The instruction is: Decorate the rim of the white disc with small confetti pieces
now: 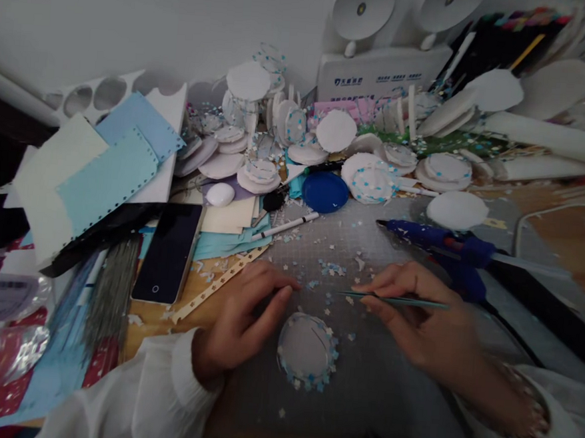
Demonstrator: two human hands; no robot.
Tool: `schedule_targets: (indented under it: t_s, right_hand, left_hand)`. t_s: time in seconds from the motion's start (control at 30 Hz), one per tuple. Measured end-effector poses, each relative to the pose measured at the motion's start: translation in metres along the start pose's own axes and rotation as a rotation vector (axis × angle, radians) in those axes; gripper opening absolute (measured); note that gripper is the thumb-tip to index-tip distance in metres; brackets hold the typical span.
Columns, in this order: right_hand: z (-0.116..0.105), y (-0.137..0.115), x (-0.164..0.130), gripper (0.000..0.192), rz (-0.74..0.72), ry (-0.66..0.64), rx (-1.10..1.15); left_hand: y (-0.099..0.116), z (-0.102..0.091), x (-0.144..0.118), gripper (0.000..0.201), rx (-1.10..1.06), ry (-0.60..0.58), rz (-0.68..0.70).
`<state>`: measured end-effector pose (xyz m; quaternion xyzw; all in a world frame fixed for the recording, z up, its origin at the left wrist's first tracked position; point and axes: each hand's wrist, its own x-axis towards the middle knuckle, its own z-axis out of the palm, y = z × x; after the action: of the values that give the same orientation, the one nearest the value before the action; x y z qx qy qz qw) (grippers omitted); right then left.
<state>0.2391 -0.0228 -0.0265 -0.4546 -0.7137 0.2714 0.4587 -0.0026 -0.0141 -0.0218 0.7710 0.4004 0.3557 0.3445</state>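
Your right hand [430, 322] pinches thin teal tweezers [392, 299], tips left toward scattered stars; left hand [245, 316], fingers curled, empty, steadies tabletop [386, 386] beside round white star-rimmed disc [307, 351].

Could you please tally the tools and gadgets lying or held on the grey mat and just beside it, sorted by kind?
Tweezers, held in the right hand: 1
Blue glue gun: 1
White pen: 1
Black phone: 1
Blue round lid: 1
Total: 5
The left hand holds none of them.
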Motion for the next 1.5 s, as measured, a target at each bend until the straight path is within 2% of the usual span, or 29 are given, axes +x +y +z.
schedule_targets:
  t_s: [0.17,0.37,0.47,0.77,0.87,1.0,1.1,1.33,1.5]
  right_hand:
    - [0.0021,0.0052,-0.0028,0.014,-0.02,-0.14,-0.052]
    - [0.0037,0.0088,-0.005,0.017,-0.078,-0.145,-0.084]
    - [0.0046,0.009,-0.0058,0.017,-0.068,-0.122,-0.072]
    - [0.001,0.0021,-0.004,0.017,-0.006,0.053,-0.033]
    - [0.0008,0.0055,-0.0035,0.017,-0.01,0.002,-0.021]
    - [0.002,0.0079,-0.0032,0.016,-0.075,-0.113,-0.047]
    - [0.0027,0.0073,-0.0037,0.016,-0.119,-0.148,-0.08]
    - [0.0041,0.0093,-0.0074,0.017,-0.062,-0.087,-0.072]
    - [0.0008,0.001,-0.0023,0.013,0.049,0.06,0.013]
  left_hand:
    - [-0.002,-0.0001,-0.0013,0.016,-0.027,0.002,-0.021]
    - [-0.0028,-0.0006,-0.0032,0.016,-0.031,-0.008,-0.025]
    - [-0.0026,-0.0003,-0.0028,0.016,-0.035,-0.008,-0.02]
    - [-0.0016,-0.0012,-0.0014,0.016,-0.029,-0.017,-0.024]
    - [-0.0023,-0.001,-0.0015,0.016,-0.032,-0.015,-0.021]
    - [-0.002,-0.0008,-0.0014,0.016,-0.035,-0.008,-0.023]
    - [-0.0016,-0.0008,-0.0016,0.016,-0.041,-0.002,-0.022]
    - [-0.0013,-0.0011,0.0,0.016,-0.034,-0.009,-0.021]
    - [-0.0007,-0.0012,0.0006,0.016,-0.023,0.005,-0.017]
